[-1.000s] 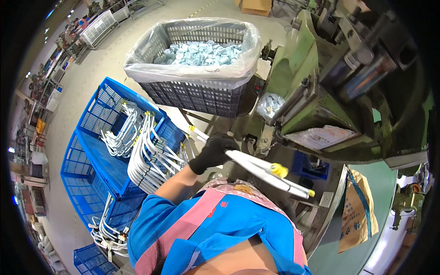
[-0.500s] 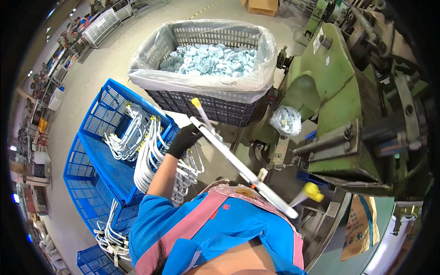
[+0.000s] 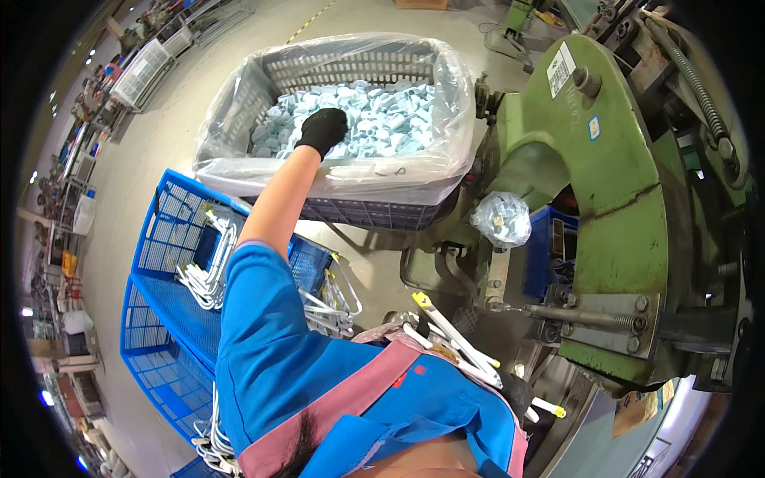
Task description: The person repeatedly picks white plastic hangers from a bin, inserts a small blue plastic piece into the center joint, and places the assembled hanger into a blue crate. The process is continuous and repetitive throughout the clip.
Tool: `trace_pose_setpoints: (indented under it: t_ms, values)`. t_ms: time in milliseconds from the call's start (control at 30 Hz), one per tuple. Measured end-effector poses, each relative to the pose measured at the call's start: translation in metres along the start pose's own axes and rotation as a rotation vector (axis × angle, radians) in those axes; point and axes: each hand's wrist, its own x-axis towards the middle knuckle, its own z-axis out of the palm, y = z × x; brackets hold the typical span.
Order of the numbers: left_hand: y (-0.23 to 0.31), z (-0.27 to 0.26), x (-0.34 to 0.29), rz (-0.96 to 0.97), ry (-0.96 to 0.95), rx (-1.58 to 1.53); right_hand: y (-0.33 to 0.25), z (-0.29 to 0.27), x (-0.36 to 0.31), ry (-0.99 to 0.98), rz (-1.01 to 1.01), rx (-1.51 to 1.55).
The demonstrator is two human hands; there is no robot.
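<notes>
My left hand (image 3: 323, 131), in a black glove, is over light-blue plastic pieces (image 3: 374, 119) heaped in a plastic-lined crate. Its fingers look curled down and closed; whatever they hold is hidden beneath the glove. At the lower right, close to my body, my right hand (image 3: 519, 392) shows only in part, also black-gloved. It appears closed around a white tube frame (image 3: 458, 338), whose tubes have yellow tips. My blue sleeve and apron hide the rest of that frame.
The crate's clear liner (image 3: 418, 167) folds over its rim. Blue baskets (image 3: 163, 299) with bent white tube frames (image 3: 209, 275) stand at the left. A green machine (image 3: 613, 183) rises on the right, with a plastic-wrapped bundle (image 3: 502, 219) and a blue bin (image 3: 546, 247) beside it.
My left hand has let go of the white tube frame and moved up and forward into the crate. The frame has swung down against my body, at my right hand.
</notes>
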Motion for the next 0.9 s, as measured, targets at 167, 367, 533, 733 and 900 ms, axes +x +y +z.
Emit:
trace_pose_setpoints:
  t_ms: [167,367,533,733,900]
  values:
    - [-0.03,0.059,0.054,-0.168,-0.143,0.216,-0.005,0.002,-0.024,-0.098,0.231,-0.112]
    - [-0.034,0.089,0.069,-0.071,-0.264,0.294,-0.001,0.022,-0.053,-0.079,0.302,-0.051]
    - [-0.019,0.084,0.079,0.34,-0.047,0.02,-0.003,0.031,-0.051,-0.111,0.295,-0.099]
    - [0.011,0.063,0.06,-0.035,-0.376,-0.961,-0.008,0.023,-0.029,-0.103,0.215,-0.037]
    - [0.026,0.035,0.049,-0.126,-0.478,-1.31,-0.01,0.015,-0.018,-0.109,0.145,-0.116]
